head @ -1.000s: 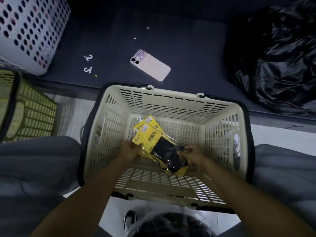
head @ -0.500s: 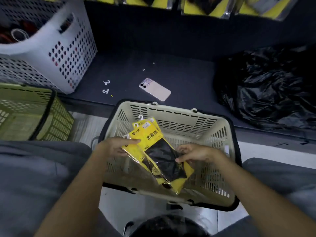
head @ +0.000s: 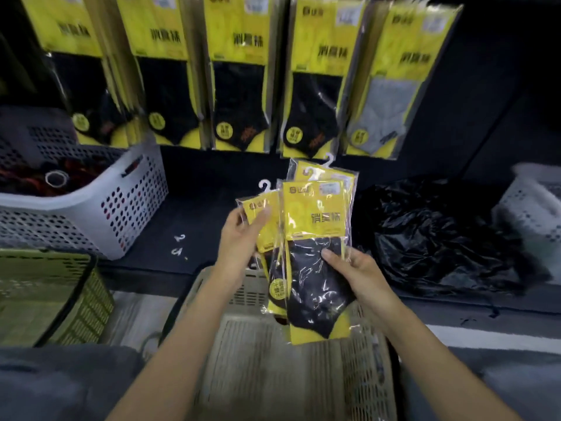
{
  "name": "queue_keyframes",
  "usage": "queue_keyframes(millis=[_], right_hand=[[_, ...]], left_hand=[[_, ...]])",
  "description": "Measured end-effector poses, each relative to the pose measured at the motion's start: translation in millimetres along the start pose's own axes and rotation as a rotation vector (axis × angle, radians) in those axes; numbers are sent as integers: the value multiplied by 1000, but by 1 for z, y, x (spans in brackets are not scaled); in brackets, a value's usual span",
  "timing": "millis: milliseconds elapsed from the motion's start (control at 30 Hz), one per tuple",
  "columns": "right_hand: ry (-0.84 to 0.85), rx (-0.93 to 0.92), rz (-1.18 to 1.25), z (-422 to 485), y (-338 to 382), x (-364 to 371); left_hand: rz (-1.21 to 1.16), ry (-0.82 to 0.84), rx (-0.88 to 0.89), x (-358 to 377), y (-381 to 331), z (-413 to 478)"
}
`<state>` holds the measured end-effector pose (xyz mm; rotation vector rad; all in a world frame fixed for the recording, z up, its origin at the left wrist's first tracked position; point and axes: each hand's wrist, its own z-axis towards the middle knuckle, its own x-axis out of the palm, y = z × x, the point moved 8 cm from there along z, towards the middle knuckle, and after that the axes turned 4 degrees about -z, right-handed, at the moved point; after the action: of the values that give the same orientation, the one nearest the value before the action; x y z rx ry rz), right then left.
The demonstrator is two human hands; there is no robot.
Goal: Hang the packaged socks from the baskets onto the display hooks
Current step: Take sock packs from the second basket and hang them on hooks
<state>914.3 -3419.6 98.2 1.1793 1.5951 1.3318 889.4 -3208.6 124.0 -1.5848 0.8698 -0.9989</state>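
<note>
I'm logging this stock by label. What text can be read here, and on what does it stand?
"消臭袜": yellow card of the front held pack.
"消臭袜": yellow cards of the hanging packs, blurred but matching.
Too blurred to read: the brand logos, the white sticker, the round label, and the print on the rear held pack.

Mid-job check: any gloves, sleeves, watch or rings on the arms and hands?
No gloves on the left hand or right hand. The left forearm and right forearm are uncovered down to the frame's bottom edge; no sleeve is in view. No watch, band or ring shows, though the picture is slightly blurred.
</note>
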Motion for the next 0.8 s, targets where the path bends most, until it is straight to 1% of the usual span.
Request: queue_keyframes(millis=[67,167,233,333,400,467,533,633,700,800], right_hand=[[2,-21,63,-4,12,-5],[-12,-57,61,-4,27,-13],[-51,-111,36,-3,39,-18],[-227,-249,-88,0,69,-33],[-341,-310,-71,0,89,-43],[-389,-373,-40,1,107,-48],[-374,-408,-23,4,123,-50],[-263,-402,-2,12,146,-46],[-203,-381,-7,19,158,-45],[-228,-365,37,28,173,-58]], left_hand=[[34,102,9,24,0,-5],[-37,110,46,38,-11,-1],[-45,120,73,45,-24,2],[-10,122,115,58,-42,5],[32,134,153,65,-52,9],[49,138,169,70,-64,12],[58,133,184,72,-78,19],[83,148,233,77,-106,27],[72,115,262,80,-123,31],[41,43,310,78,-146,40]])
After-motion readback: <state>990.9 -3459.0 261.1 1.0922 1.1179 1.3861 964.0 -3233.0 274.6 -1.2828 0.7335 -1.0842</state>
